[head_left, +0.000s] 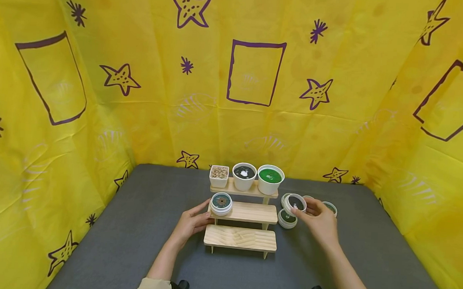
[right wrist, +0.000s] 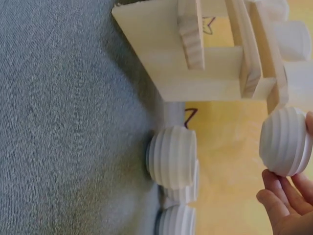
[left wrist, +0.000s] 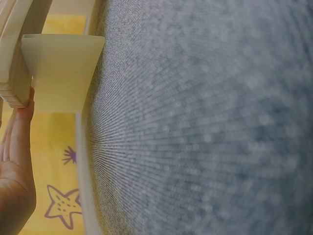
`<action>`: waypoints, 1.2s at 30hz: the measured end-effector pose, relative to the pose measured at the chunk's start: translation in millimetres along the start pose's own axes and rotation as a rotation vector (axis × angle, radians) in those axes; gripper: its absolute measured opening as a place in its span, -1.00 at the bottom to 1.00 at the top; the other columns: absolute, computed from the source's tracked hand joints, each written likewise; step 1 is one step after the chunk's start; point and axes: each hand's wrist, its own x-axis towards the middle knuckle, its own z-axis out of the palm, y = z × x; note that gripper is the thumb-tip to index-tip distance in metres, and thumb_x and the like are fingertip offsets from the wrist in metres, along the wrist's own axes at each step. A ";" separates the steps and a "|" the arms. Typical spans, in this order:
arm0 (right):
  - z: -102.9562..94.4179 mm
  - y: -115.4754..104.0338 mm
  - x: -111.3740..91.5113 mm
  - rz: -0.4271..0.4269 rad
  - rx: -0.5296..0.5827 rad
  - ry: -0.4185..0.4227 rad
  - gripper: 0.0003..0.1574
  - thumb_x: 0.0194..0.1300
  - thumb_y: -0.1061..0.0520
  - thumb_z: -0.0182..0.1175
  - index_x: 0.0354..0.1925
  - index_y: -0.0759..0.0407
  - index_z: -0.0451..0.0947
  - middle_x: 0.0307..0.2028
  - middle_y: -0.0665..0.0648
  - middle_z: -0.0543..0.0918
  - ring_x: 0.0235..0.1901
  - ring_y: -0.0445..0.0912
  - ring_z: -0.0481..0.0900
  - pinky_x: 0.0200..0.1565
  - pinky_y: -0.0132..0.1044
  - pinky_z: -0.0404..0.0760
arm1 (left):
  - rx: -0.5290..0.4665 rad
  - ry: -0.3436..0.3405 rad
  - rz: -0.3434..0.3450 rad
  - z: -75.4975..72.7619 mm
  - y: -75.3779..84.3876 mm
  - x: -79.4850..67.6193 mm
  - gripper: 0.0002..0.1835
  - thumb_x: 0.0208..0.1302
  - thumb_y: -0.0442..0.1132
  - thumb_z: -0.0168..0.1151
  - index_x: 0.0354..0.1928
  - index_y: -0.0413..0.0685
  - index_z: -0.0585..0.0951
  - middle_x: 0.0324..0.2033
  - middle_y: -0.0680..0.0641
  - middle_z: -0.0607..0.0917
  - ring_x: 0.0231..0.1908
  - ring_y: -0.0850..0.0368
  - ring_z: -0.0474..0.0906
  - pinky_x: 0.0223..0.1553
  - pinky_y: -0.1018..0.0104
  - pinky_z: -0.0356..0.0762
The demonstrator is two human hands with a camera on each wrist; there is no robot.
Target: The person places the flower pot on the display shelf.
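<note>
Pot (right wrist: 284,141), round and ribbed, pinched in right hand (head_left: 321,222); left hand (head_left: 189,224), fingers straight, touches grained wooden stand (head_left: 240,238)

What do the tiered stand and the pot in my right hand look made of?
Tiered stand: pale, smooth shelves, seemingly wood, given the grain. Pot in your right hand: matte white, perhaps ceramic or plastic; ribbing alone doesn't settle which.
</note>
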 end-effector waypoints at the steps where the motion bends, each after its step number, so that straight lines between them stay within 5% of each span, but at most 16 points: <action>1: 0.8 -1.3 -0.8 0.001 0.005 -0.004 -0.20 0.08 -0.11 0.50 0.20 0.20 0.52 0.10 0.31 0.67 -0.22 -0.47 0.60 -0.18 -0.70 0.52 | -0.001 0.000 -0.002 -0.1 0.0 -0.1 -0.36 0.37 -0.19 0.19 0.47 0.02 0.31 0.17 -0.37 0.61 0.01 -0.03 0.71 0.06 0.15 0.66; 36: 54.1 -24.7 -19.5 -0.097 0.049 -0.086 -0.30 -0.06 0.00 0.59 0.07 0.11 0.62 -0.06 0.17 0.76 -0.03 -0.04 0.70 -0.03 -0.46 0.64 | 0.001 -0.006 -0.009 -1.0 -0.8 0.3 -0.37 0.37 -0.17 0.20 0.47 0.06 0.32 0.22 -0.35 0.57 0.11 -0.20 0.65 0.08 0.11 0.65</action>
